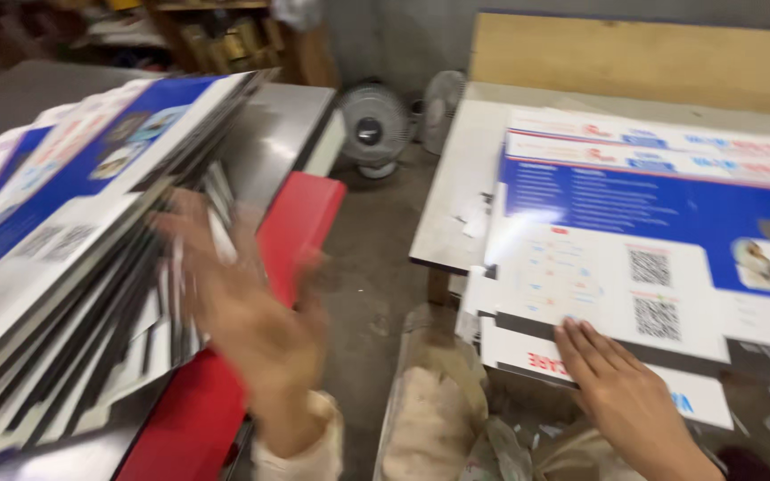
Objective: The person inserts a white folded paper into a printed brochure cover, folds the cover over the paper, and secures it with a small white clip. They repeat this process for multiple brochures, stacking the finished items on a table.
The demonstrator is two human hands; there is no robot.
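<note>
Beside the red bar (300,223), I sort printed cards.
My left hand (247,321), blurry, spread wide, touches the left stack (64,267). My right hand (612,379) lies flat, open, on the right stack (634,267). I think squaring comes next; it needs gentle pushes.

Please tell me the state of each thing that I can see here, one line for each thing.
Left hand: open, blurred, against the left stack.
Right hand: flat, fingers on the right stack's top sheet.
Left stack of printed cardboard sheets: tilted, edges fanned apart.
Right stack of printed cardboard sheets: lying flat, overhanging the table.
Fan: on the floor, upright.
</note>
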